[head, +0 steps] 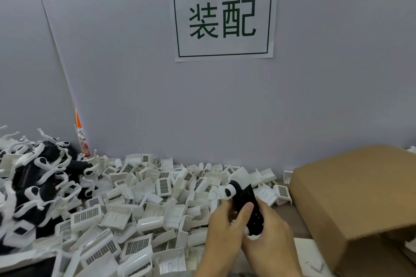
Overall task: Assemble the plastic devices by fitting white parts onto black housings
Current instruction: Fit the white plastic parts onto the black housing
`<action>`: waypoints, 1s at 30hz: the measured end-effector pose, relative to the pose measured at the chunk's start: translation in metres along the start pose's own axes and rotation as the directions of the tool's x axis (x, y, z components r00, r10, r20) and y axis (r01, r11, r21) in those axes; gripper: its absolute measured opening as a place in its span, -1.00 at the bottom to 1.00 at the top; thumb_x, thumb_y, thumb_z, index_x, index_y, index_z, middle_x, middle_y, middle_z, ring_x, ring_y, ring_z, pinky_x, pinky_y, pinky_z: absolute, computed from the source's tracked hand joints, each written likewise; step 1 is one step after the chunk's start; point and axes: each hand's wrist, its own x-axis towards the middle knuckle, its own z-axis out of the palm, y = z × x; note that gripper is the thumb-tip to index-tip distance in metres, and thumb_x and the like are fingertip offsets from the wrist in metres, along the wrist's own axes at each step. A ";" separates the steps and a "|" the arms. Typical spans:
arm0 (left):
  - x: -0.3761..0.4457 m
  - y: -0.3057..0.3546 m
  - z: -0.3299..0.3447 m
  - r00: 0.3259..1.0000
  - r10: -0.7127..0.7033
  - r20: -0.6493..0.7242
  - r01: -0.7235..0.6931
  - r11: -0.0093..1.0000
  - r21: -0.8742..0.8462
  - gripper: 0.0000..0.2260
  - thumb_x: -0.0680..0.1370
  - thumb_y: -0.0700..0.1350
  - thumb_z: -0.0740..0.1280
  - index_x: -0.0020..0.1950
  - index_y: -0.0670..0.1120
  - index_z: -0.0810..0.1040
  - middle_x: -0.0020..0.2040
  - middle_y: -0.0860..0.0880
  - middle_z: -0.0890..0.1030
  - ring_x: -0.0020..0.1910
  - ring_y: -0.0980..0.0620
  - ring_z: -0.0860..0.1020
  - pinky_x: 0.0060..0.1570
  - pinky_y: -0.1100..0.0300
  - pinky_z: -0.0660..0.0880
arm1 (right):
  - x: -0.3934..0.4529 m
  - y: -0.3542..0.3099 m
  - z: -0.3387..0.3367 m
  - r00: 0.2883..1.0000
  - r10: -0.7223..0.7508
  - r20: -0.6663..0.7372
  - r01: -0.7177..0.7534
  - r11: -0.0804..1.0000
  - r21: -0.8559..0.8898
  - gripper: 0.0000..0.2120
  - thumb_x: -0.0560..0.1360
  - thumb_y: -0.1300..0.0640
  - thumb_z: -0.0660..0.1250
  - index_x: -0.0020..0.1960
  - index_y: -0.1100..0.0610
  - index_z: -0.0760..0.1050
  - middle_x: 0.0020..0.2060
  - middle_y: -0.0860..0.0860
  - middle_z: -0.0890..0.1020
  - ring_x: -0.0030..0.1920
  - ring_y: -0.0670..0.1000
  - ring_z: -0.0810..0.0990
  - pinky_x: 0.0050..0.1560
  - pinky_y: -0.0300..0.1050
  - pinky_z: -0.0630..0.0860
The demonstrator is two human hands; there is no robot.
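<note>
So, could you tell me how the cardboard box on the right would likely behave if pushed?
The cardboard box looks light, since its open end shows nothing inside, so it would probably slide easily. Its thin walls may flex. Lying on its side, it seems unlikely to tip.

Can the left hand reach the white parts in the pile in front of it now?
Probably not at once. The left hand is wrapped around the black housing together with the right hand, so its grip is taken. The pile of white parts lies open just beside it, nothing covering it.

Black plastic housing (247, 206) with white end pieces; white plastic covers (144, 207) bear dark grid patterns; brown cardboard box (360, 195); dark green characters on white paper sign (222, 18)
</note>
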 end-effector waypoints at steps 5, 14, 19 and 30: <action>0.001 -0.005 0.000 1.000 0.016 0.009 -0.016 1.000 -0.004 -0.88 0.61 -0.18 0.37 0.08 0.00 0.66 -0.04 0.00 0.74 -0.01 0.06 0.69 0.04 0.19 0.59 | 0.001 -0.001 -0.002 0.997 0.061 0.041 -0.064 0.995 0.071 -0.55 0.15 -0.26 0.35 0.04 -0.41 0.43 -0.12 -0.27 0.67 -0.07 -0.29 0.62 -0.10 -0.30 0.55; -0.002 -0.010 -0.001 0.985 0.134 0.106 -0.148 0.980 0.130 -0.66 0.59 -0.35 0.30 0.15 0.09 0.57 0.01 0.16 0.70 0.06 0.22 0.64 0.11 0.29 0.55 | 0.003 0.010 -0.006 0.997 -0.069 -0.017 0.071 0.948 0.310 -0.37 0.40 0.46 0.33 0.28 -0.14 0.46 0.07 -0.30 0.65 0.15 -0.25 0.59 0.06 -0.50 0.45; -0.008 -0.003 0.001 0.947 0.248 0.201 -0.283 0.944 0.167 -0.57 0.62 -0.33 0.20 0.27 0.15 0.59 0.17 0.24 0.64 0.22 0.23 0.57 0.22 0.27 0.51 | 0.001 0.011 0.000 0.996 0.013 -0.083 0.025 0.901 0.433 -0.27 0.36 0.14 0.59 0.35 -0.27 0.31 0.06 -0.36 0.62 0.05 -0.24 0.65 -0.06 -0.42 0.55; -0.006 -0.011 0.002 0.937 0.225 0.268 -0.303 0.904 0.301 -0.78 0.60 -0.26 0.25 0.16 -0.05 0.59 0.05 0.09 0.68 0.05 0.14 0.61 0.07 0.21 0.53 | 0.009 0.011 -0.004 0.926 0.174 -0.335 -0.051 0.937 0.345 -0.52 0.17 -0.18 0.58 0.03 -0.09 0.57 -0.27 -0.21 0.66 -0.18 -0.34 0.61 -0.26 -0.53 0.45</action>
